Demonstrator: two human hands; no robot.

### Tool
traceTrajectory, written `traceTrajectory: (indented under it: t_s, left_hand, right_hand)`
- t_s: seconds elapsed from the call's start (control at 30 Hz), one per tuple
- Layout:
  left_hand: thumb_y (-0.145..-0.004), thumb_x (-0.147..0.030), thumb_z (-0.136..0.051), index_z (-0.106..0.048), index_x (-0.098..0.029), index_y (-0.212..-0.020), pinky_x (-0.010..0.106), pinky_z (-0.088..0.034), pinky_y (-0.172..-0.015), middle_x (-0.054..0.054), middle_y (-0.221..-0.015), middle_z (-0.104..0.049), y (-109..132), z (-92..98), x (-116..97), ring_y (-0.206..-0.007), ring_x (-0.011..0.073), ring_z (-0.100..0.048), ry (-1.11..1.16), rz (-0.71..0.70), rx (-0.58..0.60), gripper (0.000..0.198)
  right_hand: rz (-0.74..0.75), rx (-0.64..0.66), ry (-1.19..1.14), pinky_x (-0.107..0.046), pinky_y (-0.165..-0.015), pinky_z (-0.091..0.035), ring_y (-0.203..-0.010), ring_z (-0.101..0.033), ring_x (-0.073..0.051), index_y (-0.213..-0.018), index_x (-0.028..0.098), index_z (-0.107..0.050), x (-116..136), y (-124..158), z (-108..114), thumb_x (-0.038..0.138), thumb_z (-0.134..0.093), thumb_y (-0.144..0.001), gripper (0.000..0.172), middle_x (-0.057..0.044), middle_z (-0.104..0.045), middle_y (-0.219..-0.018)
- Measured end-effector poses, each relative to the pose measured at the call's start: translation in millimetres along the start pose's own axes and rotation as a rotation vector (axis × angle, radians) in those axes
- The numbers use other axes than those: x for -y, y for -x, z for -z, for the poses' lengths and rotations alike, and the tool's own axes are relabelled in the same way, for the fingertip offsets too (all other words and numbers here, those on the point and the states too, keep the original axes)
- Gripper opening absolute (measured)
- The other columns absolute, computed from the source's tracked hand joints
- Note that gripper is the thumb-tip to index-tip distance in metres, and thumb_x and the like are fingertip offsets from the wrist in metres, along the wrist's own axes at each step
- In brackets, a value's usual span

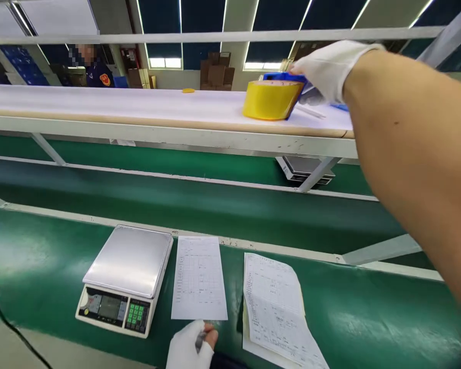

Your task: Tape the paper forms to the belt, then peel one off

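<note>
My right hand [322, 69], in a white glove with bare fingertips, reaches up to the raised shelf. It grips a blue tape dispenser [292, 78] carrying a wide roll of yellow tape [272, 100]. Down at the front of the green bench, my left hand [192, 344], gloved the same way, is closed, thumb and fingers curled together. Its fingertips are just below the lower edge of a printed sheet [198, 279]. Whatever is between those fingers is too small to make out. The sheet lies flat between a digital scale [128, 261] and a stack of written papers [274, 307].
The white shelf [138, 102] runs across the view, with a small yellow object [188, 90] on it. A second scale [305, 166] sits on the far green bench. Slanted supports [384, 249] stand between. A cable [15, 328] hangs at left; a person [94, 69] is beyond.
</note>
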State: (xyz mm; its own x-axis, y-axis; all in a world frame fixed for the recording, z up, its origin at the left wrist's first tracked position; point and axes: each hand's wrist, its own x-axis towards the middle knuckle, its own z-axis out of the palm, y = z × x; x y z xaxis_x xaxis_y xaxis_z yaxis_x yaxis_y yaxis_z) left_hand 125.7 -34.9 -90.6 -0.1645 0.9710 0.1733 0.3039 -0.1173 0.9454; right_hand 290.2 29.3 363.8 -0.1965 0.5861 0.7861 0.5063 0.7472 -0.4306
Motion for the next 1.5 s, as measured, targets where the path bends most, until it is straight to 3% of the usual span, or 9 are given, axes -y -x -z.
traceTrajectory:
  t_s: [0.23, 0.33, 0.47, 0.6, 0.73, 0.87, 1.2, 1.33, 1.5]
  left_hand:
    - [-0.063, -0.083, -0.058, -0.053, -0.002, -0.103, 0.019, -0.041, -0.062, 0.014, -0.092, -0.06, -27, 15.3, -2, -0.071, 0.0098, -0.055, 0.641, 0.137, 0.042, 0.09]
    - [-0.057, -0.088, -0.055, -0.054, 0.0, -0.103, 0.022, -0.045, -0.063, 0.018, -0.091, -0.061, -34, 12.8, -21, -0.07, 0.0134, -0.059, 0.568, 0.128, 0.072, 0.1]
    - [-0.079, -0.081, -0.038, -0.059, -0.003, -0.096, 0.023, -0.045, -0.069, 0.014, -0.085, -0.062, -25, -1.6, -37, -0.072, 0.0123, -0.058, 0.229, -0.061, 0.241, 0.082]
    - [-0.095, -0.061, -0.028, -0.062, -0.01, -0.084, 0.021, -0.038, -0.072, 0.007, -0.081, -0.062, -9, -15.2, -41, -0.076, 0.009, -0.055, -0.134, -0.301, 0.335, 0.063]
    - [-0.098, -0.053, -0.028, -0.059, -0.013, -0.078, 0.021, -0.03, -0.066, 0.003, -0.075, -0.058, -5, -23.9, -41, -0.07, 0.0064, -0.048, -0.288, -0.4, 0.315, 0.054]
    - [-0.097, -0.051, -0.03, -0.054, -0.013, -0.075, 0.023, -0.025, -0.061, 0.001, -0.071, -0.054, -9, -28.2, -37, -0.065, 0.0052, -0.043, -0.363, -0.413, 0.253, 0.05]
    - [-0.097, -0.045, -0.029, -0.049, -0.013, -0.075, 0.024, -0.021, -0.061, 0.001, -0.07, -0.051, -15, -29.8, -35, -0.064, 0.0064, -0.039, -0.426, -0.425, 0.217, 0.043]
    - [-0.097, -0.044, -0.029, -0.05, -0.014, -0.076, 0.025, -0.02, -0.061, 0.001, -0.069, -0.051, -17, -30.8, -39, -0.064, 0.0067, -0.038, -0.468, -0.444, 0.243, 0.042]
    - [-0.097, -0.048, -0.026, -0.053, -0.016, -0.076, 0.025, -0.022, -0.062, 0.0, -0.072, -0.055, -22, -36.6, -43, -0.065, 0.0068, -0.041, -0.492, -0.363, 0.222, 0.047]
  right_hand:
    - [0.045, 0.27, 0.01, -0.029, -0.077, -0.047, -0.096, -0.06, -0.021, -0.086, 0.009, -0.067, -92, 156, -60, 0.049, -0.044, -0.091, 0.046, -0.009, -0.061, -0.093]
    - [0.019, 0.451, 0.107, -0.031, -0.076, -0.044, -0.084, -0.056, -0.018, -0.079, 0.014, -0.064, -124, 227, -84, 0.044, -0.045, -0.092, 0.038, -0.008, -0.06, -0.085]
    - [-0.182, 0.727, 0.023, -0.032, -0.085, -0.042, -0.097, -0.054, -0.019, -0.105, 0.018, -0.064, -157, 278, -109, 0.039, -0.052, -0.086, 0.031, -0.006, -0.06, -0.11]
    - [-0.323, 0.862, -0.057, -0.028, -0.075, -0.04, -0.085, -0.054, -0.016, -0.092, 0.016, -0.065, -175, 301, -112, 0.031, -0.054, -0.079, 0.022, -0.005, -0.061, -0.104]
    - [-0.226, 0.849, 0.024, -0.029, -0.078, -0.039, -0.087, -0.053, -0.016, -0.085, 0.016, -0.065, -179, 314, -106, 0.025, -0.052, -0.082, 0.016, -0.003, -0.061, -0.095]
    - [-0.132, 0.82, 0.059, -0.029, -0.077, -0.04, -0.084, -0.05, -0.015, -0.075, 0.014, -0.057, -181, 320, -108, 0.024, -0.045, -0.088, 0.02, -0.004, -0.059, -0.087]
    - [-0.171, 0.793, 0.169, -0.035, -0.1, -0.039, -0.113, -0.049, -0.019, -0.114, 0.016, -0.064, -196, 318, -117, 0.034, -0.056, -0.086, 0.033, -0.006, -0.055, -0.122]
    - [-0.01, 0.744, 0.039, -0.033, -0.084, -0.044, -0.094, -0.052, -0.015, -0.076, 0.015, -0.058, -201, 319, -117, 0.019, -0.049, -0.087, 0.016, -0.001, -0.06, -0.102]
    - [0.121, 0.524, 0.073, -0.033, -0.08, -0.046, -0.091, -0.052, -0.015, -0.073, 0.014, -0.054, -210, 332, -124, 0.009, -0.045, -0.085, 0.016, 0.0, -0.061, -0.096]
